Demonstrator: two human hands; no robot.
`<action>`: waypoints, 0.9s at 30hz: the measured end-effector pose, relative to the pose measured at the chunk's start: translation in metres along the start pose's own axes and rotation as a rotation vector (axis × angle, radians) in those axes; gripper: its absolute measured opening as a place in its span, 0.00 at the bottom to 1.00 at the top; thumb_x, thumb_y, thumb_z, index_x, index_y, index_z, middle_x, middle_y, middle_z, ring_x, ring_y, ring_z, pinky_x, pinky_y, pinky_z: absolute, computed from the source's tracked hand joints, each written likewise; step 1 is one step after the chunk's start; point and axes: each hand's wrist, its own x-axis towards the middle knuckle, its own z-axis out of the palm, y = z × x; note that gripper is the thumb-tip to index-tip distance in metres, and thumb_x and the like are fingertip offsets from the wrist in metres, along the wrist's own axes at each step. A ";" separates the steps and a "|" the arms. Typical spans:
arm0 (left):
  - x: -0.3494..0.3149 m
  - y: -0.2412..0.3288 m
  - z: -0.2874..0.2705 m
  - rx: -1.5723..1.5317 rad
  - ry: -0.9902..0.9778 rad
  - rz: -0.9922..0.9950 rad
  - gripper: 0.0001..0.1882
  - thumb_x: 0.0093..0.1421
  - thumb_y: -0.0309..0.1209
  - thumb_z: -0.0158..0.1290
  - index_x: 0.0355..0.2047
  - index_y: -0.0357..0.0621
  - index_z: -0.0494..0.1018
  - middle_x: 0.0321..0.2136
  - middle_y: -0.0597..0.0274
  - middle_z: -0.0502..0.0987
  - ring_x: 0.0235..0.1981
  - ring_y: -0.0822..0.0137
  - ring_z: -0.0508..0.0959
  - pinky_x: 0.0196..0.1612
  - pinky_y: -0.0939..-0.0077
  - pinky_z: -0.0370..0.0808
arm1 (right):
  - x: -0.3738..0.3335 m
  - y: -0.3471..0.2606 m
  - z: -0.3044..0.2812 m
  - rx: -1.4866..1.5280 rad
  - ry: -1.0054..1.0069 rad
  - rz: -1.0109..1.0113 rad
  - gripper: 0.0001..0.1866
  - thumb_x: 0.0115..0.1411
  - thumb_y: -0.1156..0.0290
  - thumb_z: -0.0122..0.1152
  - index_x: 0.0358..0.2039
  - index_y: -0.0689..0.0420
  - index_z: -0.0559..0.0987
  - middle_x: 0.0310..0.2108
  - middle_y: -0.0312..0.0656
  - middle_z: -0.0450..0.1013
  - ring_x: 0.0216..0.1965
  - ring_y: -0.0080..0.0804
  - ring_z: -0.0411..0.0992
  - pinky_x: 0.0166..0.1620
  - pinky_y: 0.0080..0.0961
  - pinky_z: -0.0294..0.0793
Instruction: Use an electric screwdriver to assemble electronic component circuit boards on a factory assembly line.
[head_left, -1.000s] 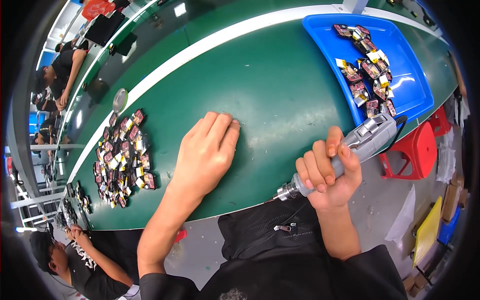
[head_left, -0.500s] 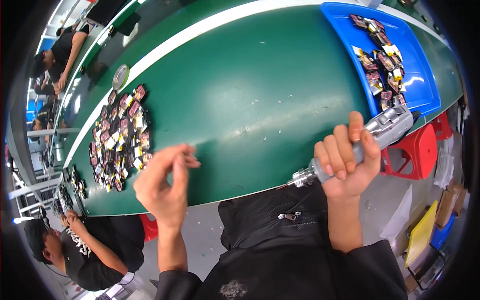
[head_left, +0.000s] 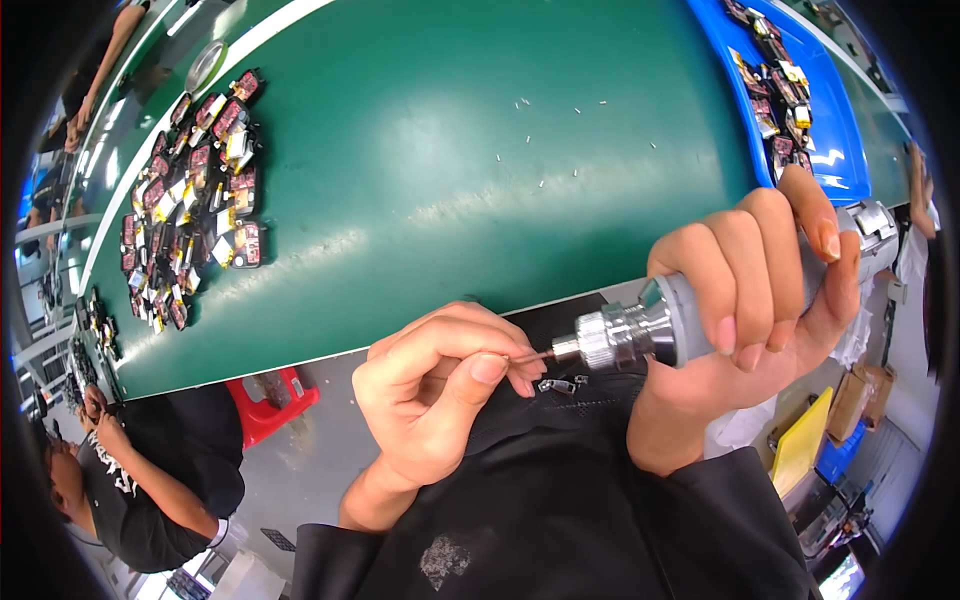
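My right hand (head_left: 750, 290) is wrapped round a grey electric screwdriver (head_left: 665, 320) with a shiny silver chuck, held level above my lap near the table's front edge. A thin coppery bit (head_left: 543, 355) points left from the chuck. At the bit's tip, my left hand (head_left: 430, 390) is closed in a pinch, thumb against index finger. Whatever lies between those fingertips is too small to make out. On the green table (head_left: 400, 150) beyond my hands lie several tiny silvery pieces (head_left: 575, 173).
A heap of small black-and-red devices with white and yellow parts (head_left: 190, 200) covers the table's left. More of them lie in a blue tray (head_left: 845, 150) at the far right. A round tin (head_left: 205, 65) stands behind the heap. Another person (head_left: 150, 470) sits at left, near a red stool (head_left: 275, 405).
My left hand has moved right and closed in a pinch at the bit's tip. The screwdriver has come up closer and more level. The view has shifted, putting the table higher in the picture.
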 end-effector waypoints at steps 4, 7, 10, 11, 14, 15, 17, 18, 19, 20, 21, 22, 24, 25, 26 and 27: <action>-0.003 -0.001 0.002 -0.076 0.001 -0.006 0.08 0.65 0.21 0.51 0.33 0.24 0.75 0.29 0.43 0.78 0.25 0.64 0.79 0.28 0.75 0.78 | -0.003 0.001 0.000 -0.038 -0.036 0.005 0.12 0.68 0.64 0.45 0.34 0.59 0.69 0.14 0.32 0.60 0.15 0.23 0.61 0.25 0.23 0.67; -0.004 -0.002 0.004 -0.093 -0.015 -0.006 0.08 0.65 0.22 0.51 0.33 0.24 0.75 0.29 0.43 0.78 0.25 0.63 0.79 0.28 0.75 0.78 | -0.004 -0.003 0.004 -0.051 -0.025 -0.005 0.11 0.68 0.65 0.45 0.33 0.59 0.69 0.14 0.33 0.59 0.14 0.23 0.60 0.25 0.23 0.67; -0.005 -0.003 0.005 -0.117 -0.024 0.006 0.09 0.65 0.22 0.52 0.33 0.24 0.75 0.29 0.42 0.78 0.25 0.63 0.79 0.27 0.75 0.78 | -0.005 -0.004 0.004 -0.037 -0.025 -0.009 0.11 0.68 0.65 0.45 0.33 0.59 0.68 0.14 0.33 0.59 0.13 0.23 0.60 0.24 0.23 0.67; -0.005 -0.004 0.005 -0.123 -0.030 0.014 0.09 0.65 0.23 0.52 0.33 0.24 0.75 0.29 0.42 0.78 0.25 0.63 0.79 0.27 0.75 0.78 | -0.005 -0.004 0.004 -0.023 -0.026 -0.013 0.11 0.68 0.65 0.46 0.33 0.59 0.68 0.14 0.33 0.59 0.12 0.23 0.59 0.23 0.23 0.67; -0.004 -0.006 0.006 -0.134 -0.032 0.023 0.08 0.65 0.22 0.52 0.34 0.24 0.75 0.29 0.43 0.78 0.24 0.63 0.79 0.26 0.75 0.78 | -0.005 -0.005 0.004 -0.017 -0.021 -0.014 0.10 0.67 0.66 0.46 0.33 0.59 0.68 0.14 0.33 0.59 0.12 0.23 0.59 0.23 0.23 0.67; -0.005 -0.006 0.005 -0.134 -0.033 0.020 0.08 0.65 0.22 0.52 0.34 0.24 0.75 0.29 0.43 0.78 0.24 0.63 0.79 0.26 0.75 0.78 | -0.006 -0.005 0.004 -0.017 -0.019 -0.015 0.10 0.67 0.66 0.46 0.33 0.59 0.68 0.14 0.33 0.59 0.12 0.23 0.59 0.23 0.23 0.67; -0.004 -0.006 0.005 -0.112 -0.040 0.035 0.08 0.64 0.22 0.53 0.34 0.24 0.75 0.28 0.42 0.78 0.24 0.63 0.79 0.26 0.75 0.78 | -0.006 -0.005 0.004 -0.017 -0.002 -0.018 0.10 0.67 0.65 0.46 0.33 0.59 0.68 0.13 0.33 0.59 0.12 0.23 0.59 0.23 0.23 0.66; -0.004 -0.006 0.005 -0.112 -0.041 0.033 0.08 0.64 0.22 0.53 0.34 0.24 0.75 0.28 0.42 0.78 0.24 0.63 0.79 0.26 0.75 0.78 | -0.006 -0.005 0.004 -0.017 -0.001 -0.019 0.10 0.67 0.65 0.46 0.33 0.59 0.68 0.13 0.33 0.59 0.12 0.23 0.59 0.23 0.23 0.66; -0.004 -0.007 0.006 -0.113 -0.033 0.035 0.08 0.64 0.21 0.53 0.34 0.24 0.75 0.28 0.42 0.78 0.24 0.63 0.79 0.26 0.75 0.78 | -0.006 -0.005 0.004 -0.002 0.021 -0.020 0.10 0.67 0.65 0.46 0.33 0.59 0.68 0.13 0.33 0.59 0.12 0.23 0.59 0.23 0.23 0.66; -0.004 -0.008 0.006 -0.113 -0.026 0.037 0.07 0.63 0.21 0.53 0.33 0.24 0.76 0.28 0.42 0.78 0.24 0.63 0.79 0.26 0.75 0.78 | -0.006 -0.005 0.004 0.014 0.043 -0.022 0.10 0.67 0.65 0.46 0.34 0.59 0.68 0.13 0.33 0.59 0.13 0.23 0.59 0.23 0.23 0.66; -0.004 -0.008 0.006 -0.114 -0.027 0.036 0.07 0.63 0.21 0.53 0.33 0.24 0.76 0.28 0.42 0.78 0.24 0.63 0.79 0.26 0.75 0.78 | -0.006 -0.005 0.003 0.013 0.044 -0.022 0.10 0.67 0.65 0.46 0.34 0.59 0.68 0.13 0.33 0.59 0.13 0.23 0.59 0.23 0.23 0.66; -0.003 -0.008 0.006 -0.106 -0.018 0.036 0.07 0.63 0.21 0.53 0.33 0.25 0.76 0.28 0.43 0.78 0.24 0.63 0.79 0.25 0.75 0.78 | -0.006 -0.005 0.002 -0.007 0.019 -0.023 0.10 0.67 0.65 0.46 0.34 0.59 0.68 0.13 0.33 0.59 0.13 0.23 0.59 0.23 0.23 0.66; -0.003 -0.009 0.006 -0.099 -0.010 0.036 0.06 0.63 0.20 0.53 0.32 0.25 0.76 0.27 0.43 0.78 0.24 0.63 0.79 0.25 0.76 0.78 | -0.006 -0.006 0.001 -0.028 -0.005 -0.024 0.10 0.67 0.65 0.46 0.34 0.59 0.68 0.13 0.33 0.59 0.13 0.23 0.59 0.23 0.23 0.65; -0.002 -0.009 0.004 -0.033 -0.020 0.053 0.05 0.61 0.18 0.53 0.32 0.25 0.76 0.27 0.44 0.78 0.24 0.64 0.79 0.25 0.77 0.77 | -0.007 -0.006 0.002 -0.069 -0.013 -0.029 0.10 0.67 0.65 0.46 0.34 0.59 0.68 0.13 0.33 0.60 0.13 0.23 0.59 0.24 0.23 0.65; -0.002 -0.010 0.003 0.033 -0.030 0.070 0.04 0.60 0.17 0.53 0.31 0.25 0.76 0.27 0.44 0.78 0.24 0.64 0.78 0.25 0.77 0.76 | -0.007 -0.007 0.003 -0.110 -0.021 -0.034 0.10 0.68 0.65 0.45 0.34 0.58 0.68 0.13 0.33 0.60 0.13 0.23 0.60 0.24 0.23 0.66; -0.002 -0.009 0.004 0.033 -0.030 0.069 0.04 0.60 0.17 0.53 0.31 0.25 0.76 0.27 0.44 0.78 0.24 0.64 0.78 0.25 0.77 0.76 | -0.007 -0.008 0.002 -0.110 -0.021 -0.035 0.10 0.68 0.65 0.45 0.34 0.58 0.68 0.13 0.33 0.60 0.13 0.23 0.60 0.24 0.23 0.66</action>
